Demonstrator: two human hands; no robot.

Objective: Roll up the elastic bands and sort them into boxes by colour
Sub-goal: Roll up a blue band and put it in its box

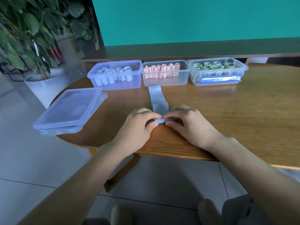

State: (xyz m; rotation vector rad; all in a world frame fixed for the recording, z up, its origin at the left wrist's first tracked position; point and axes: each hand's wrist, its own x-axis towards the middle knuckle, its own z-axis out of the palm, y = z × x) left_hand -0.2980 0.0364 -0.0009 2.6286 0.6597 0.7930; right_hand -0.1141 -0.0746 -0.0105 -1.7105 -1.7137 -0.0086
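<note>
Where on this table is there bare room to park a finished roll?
Free: the wood right of the right hand, in front of the green-roll box; also between the stacked lids and the left hand. Crowded: the back row of boxes, and the centre where the blue band lies.

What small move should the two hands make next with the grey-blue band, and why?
Probably keep rolling the band forward, away from the body. Left hand and right hand pinch only a small roll at its near end, while most of it lies flat on the table, reaching toward the pink box.
</note>
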